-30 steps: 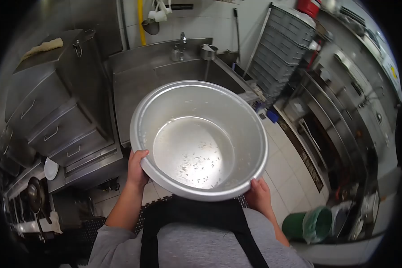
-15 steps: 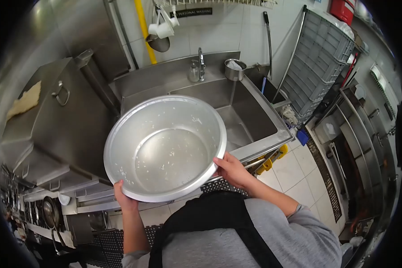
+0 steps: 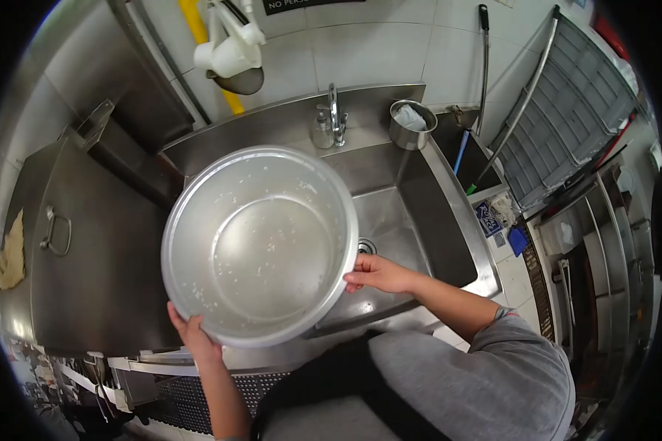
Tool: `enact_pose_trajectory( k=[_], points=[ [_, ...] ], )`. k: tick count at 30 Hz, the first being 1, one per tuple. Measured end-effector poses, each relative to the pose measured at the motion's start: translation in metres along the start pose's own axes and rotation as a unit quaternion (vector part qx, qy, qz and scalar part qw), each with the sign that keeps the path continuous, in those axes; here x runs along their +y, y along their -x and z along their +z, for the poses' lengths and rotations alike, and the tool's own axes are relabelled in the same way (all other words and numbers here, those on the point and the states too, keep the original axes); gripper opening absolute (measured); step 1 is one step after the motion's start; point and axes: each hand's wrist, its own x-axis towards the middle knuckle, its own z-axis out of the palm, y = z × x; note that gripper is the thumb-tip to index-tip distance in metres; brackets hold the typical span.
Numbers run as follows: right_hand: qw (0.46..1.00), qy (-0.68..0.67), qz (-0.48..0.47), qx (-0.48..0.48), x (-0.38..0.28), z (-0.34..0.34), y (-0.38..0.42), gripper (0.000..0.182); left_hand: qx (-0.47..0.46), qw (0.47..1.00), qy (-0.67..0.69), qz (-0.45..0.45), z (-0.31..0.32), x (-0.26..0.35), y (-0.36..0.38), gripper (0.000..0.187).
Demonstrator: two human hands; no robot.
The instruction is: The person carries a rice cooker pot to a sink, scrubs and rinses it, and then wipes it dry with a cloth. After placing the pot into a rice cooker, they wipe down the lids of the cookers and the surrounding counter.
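Observation:
A large round metal basin [image 3: 272,253] is held up over the left part of the steel sink [image 3: 438,213], its opening facing me. Small white bits, like grains of rice, cling to its inner wall and bottom. At the lower left of the rim, my left hand [image 3: 196,336] grips the edge with its thumb on the near side. My right hand [image 3: 379,274] pinches the rim on the right, above the sink bowl. Both hands' other fingers are partly hidden behind the rim. The faucet [image 3: 335,116] stands beyond the basin's far edge.
A soap bottle [image 3: 321,128] stands beside the faucet. On the sink's back right corner sits a metal pot [image 3: 413,125] with something white inside. White jugs [image 3: 230,53] hang on the wall. A steel cabinet [image 3: 103,250] is at left, grey crates [image 3: 574,110] at right.
The sink and faucet appear closer as my view has moved forward. The basin has come further over the sink and tilted slightly, with both hands still on its rim.

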Motion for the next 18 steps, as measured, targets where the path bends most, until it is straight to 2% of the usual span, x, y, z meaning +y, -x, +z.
enact_pose_trajectory(
  k=[1, 3, 5, 6, 7, 8, 9, 10, 12, 13, 14, 15, 17, 18],
  points=[
    [1.000, -0.005, 0.002, -0.005, 0.001, -0.030, -0.009, 0.025, 0.040, 0.999, -0.022, 0.004, 0.008, -0.001, -0.001, 0.076],
    [0.985, 0.162, 0.004, -0.051, -0.004, -0.095, -0.032, 0.018, 0.061, 0.996, -0.060, 0.006, 0.013, -0.006, -0.006, 0.074],
    [0.950, 0.299, 0.025, 0.080, -0.003, -0.172, -0.076, 0.014, 0.112, 0.983, -0.145, -0.005, 0.020, -0.010, -0.007, 0.066],
    [0.893, 0.413, -0.026, 0.173, 0.014, -0.218, -0.108, 0.016, 0.134, 0.974, -0.182, -0.012, 0.026, -0.012, -0.008, 0.059],
    [0.852, 0.479, 0.016, 0.210, -0.008, -0.239, -0.129, 0.018, 0.144, 0.971, -0.189, -0.008, 0.026, -0.011, -0.008, 0.059],
    [0.767, 0.552, -0.091, 0.315, 0.003, -0.268, -0.160, 0.027, 0.109, 0.965, -0.237, -0.004, 0.027, -0.011, -0.011, 0.059],
    [0.731, 0.578, -0.122, 0.342, -0.010, -0.287, -0.185, 0.044, 0.074, 0.956, -0.285, -0.002, 0.026, -0.012, -0.013, 0.059],
    [0.663, 0.637, -0.132, 0.369, -0.028, -0.289, -0.198, 0.050, 0.076, 0.955, -0.286, -0.012, 0.021, -0.013, -0.018, 0.060],
    [0.572, 0.725, -0.126, 0.363, -0.058, -0.296, -0.223, 0.039, 0.080, 0.949, -0.305, -0.021, 0.031, -0.010, -0.023, 0.061],
    [0.579, 0.721, -0.130, 0.358, -0.063, -0.302, -0.234, 0.039, 0.076, 0.945, -0.317, -0.035, 0.037, -0.009, -0.027, 0.061],
    [0.557, 0.758, -0.089, 0.327, -0.067, -0.306, -0.243, 0.039, 0.072, 0.918, -0.389, 0.003, 0.041, -0.011, -0.031, 0.061],
    [0.532, 0.793, -0.047, 0.291, -0.067, -0.307, -0.251, 0.039, 0.080, 0.915, -0.395, 0.000, 0.043, -0.013, -0.036, 0.061],
    [0.528, 0.806, -0.028, 0.267, -0.055, -0.309, -0.256, 0.039, 0.046, 0.822, -0.560, 0.089, 0.047, -0.016, -0.044, 0.062],
    [0.514, 0.797, -0.049, 0.314, -0.043, -0.314, -0.257, 0.040, 0.053, 0.818, -0.566, 0.083, 0.053, -0.017, -0.048, 0.062]
  ],
)
